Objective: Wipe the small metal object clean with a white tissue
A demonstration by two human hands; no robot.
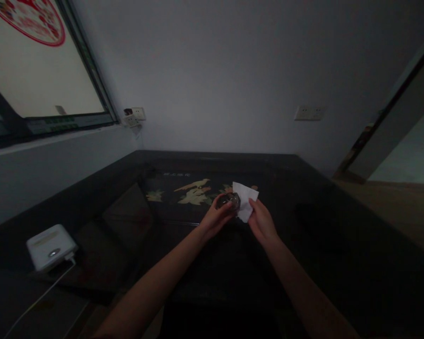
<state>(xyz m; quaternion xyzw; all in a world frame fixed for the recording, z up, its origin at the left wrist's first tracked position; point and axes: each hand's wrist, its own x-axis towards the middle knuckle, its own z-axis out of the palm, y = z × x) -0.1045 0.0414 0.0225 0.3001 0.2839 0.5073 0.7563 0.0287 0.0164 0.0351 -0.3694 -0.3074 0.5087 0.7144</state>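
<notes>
My left hand [217, 216] is closed around a small, round, dark glass dish [228, 202], which looks like an ashtray. Between the fingers of my right hand [262, 219] is a white paper tissue [246, 200]. The tissue's left edge meets the right side of the dish. Both hands are held close together above the dark glossy table [205, 259]. Dim light hides the finer detail of the dish and the fingertips.
On the tabletop behind my hands is a gold bird-and-flower picture [194, 192]. A white box-shaped device [52, 247] with a white cable [38, 300] sits at the left. Wall sockets [310, 113] are beyond the table, and a window [42, 66] is at upper left.
</notes>
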